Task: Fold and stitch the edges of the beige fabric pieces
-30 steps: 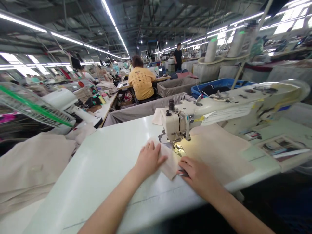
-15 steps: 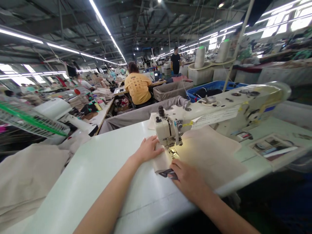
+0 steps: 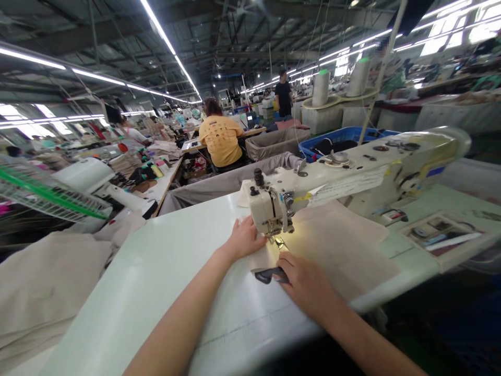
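A cream sewing machine (image 3: pixel 270 206) stands on the pale green table, its needle area lit. Under its presser foot (image 3: pixel 279 243) lies beige fabric (image 3: pixel 348 250), spread to the right, with a narrow part showing on the left. My left hand (image 3: pixel 246 238) rests flat on the fabric left of the foot, fingers stretched out. Just in front of the foot, my right hand (image 3: pixel 301 279) is closed at the near edge of the fabric. Out of its fingers sticks the dark grey looped handle of what looks like scissors (image 3: pixel 268 275); their blades are hidden.
A tray of small tools (image 3: pixel 442 237) is set into the table at right. Beige fabric (image 3: pixel 47 287) is piled at left, near a green-rimmed fan (image 3: pixel 50 193). Behind the machine are a grey cloth bin (image 3: pixel 219 187) and a blue crate (image 3: pixel 344 137). A co-worker in yellow (image 3: pixel 221 138) sits beyond.
The narrow part of the fabric has slid away from me under the foot. My left hand has shifted slightly forward and right with it. More of the dark handle now shows.
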{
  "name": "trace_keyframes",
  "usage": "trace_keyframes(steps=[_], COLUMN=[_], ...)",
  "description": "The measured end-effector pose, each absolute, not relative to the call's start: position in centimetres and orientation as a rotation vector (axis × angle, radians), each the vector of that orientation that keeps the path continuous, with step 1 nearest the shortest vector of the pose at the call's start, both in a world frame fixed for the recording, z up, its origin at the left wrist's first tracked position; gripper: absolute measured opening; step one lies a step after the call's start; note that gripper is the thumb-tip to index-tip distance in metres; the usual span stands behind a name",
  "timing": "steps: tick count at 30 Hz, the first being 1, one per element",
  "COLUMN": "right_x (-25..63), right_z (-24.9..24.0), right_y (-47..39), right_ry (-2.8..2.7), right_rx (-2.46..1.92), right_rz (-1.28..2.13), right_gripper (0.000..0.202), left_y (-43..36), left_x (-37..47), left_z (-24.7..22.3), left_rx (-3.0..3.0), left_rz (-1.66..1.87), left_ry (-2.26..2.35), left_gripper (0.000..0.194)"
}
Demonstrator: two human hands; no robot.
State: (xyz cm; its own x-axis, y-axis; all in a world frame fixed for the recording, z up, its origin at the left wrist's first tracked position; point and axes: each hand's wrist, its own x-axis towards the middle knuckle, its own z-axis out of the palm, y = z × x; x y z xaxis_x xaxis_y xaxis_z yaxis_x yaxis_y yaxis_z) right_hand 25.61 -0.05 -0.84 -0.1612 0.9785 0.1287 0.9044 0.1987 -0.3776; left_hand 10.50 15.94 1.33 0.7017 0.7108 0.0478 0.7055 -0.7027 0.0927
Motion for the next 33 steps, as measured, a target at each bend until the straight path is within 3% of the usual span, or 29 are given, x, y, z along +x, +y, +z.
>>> trace_keyframes(steps=[9, 27, 33], right_x=[25.5, 25.9, 26.1], right_z=[-1.1, -0.9, -0.9], right_y=[-0.9, -0.3, 0.2], right_ry=[-2.107, -2.135, -2.143], right_rx=[-1.783, -1.745, -1.763], right_rz=[0.351, 0.331, 0.295], right_gripper=[0.014, 0.008, 0.008], left_y=[15.8, 16.1, 14.6], left_x=[10.4, 10.3, 10.6], left_z=[0.5, 0.5, 0.9], left_rx=[2.775, 2.823, 2.875], left_rz=[0.195, 0.195, 0.182], left_ry=[1.129, 1.139, 1.331], left_gripper=[0.032, 0.031, 0.028])
